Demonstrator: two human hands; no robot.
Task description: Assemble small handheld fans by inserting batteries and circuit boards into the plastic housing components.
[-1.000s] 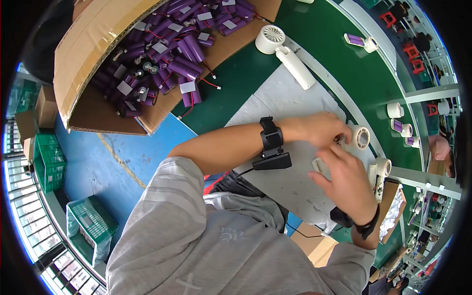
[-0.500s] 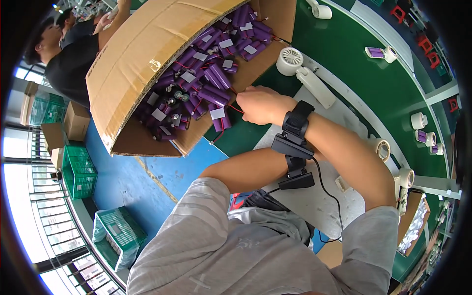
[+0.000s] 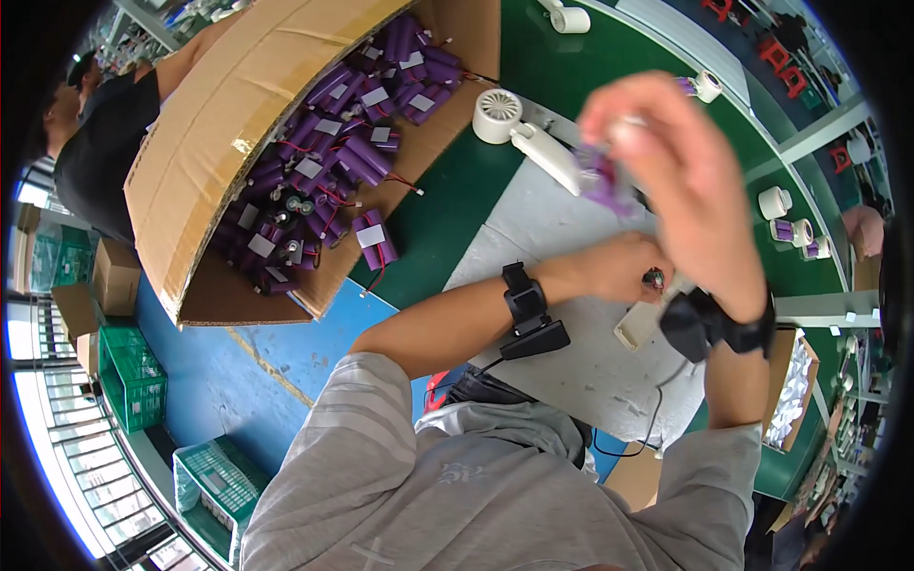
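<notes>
My right hand (image 3: pixel 681 162), smeared by motion, is raised over the pale work mat (image 3: pixel 533 224). Its fingers are closed on a purple battery pack (image 3: pixel 602 181), also blurred. Below it my left hand (image 3: pixel 624 269) is closed round a white fan housing (image 3: pixel 640 325), whose open handle end sticks out toward me. A small dark part (image 3: pixel 653 279) shows by the left fingertips; its kind is unclear. Beyond my hands lies a white handheld fan (image 3: pixel 498 116) with a round grille. One purple battery pack (image 3: pixel 374 240) with wires rests at the lip of the carton.
A large tilted cardboard carton (image 3: pixel 257 86) full of purple battery packs stands at the left. Along the green bench (image 3: pixel 562 71) at right are several white fan parts (image 3: pixel 775 202). Green crates (image 3: pixel 133 376) stand on the blue floor. Another person (image 3: pixel 109 152) is at the far left.
My right hand has moved right from the carton's edge, carrying a battery pack up over the mat. My left hand, hidden behind the right forearm before, now shows. The view has shifted right.
</notes>
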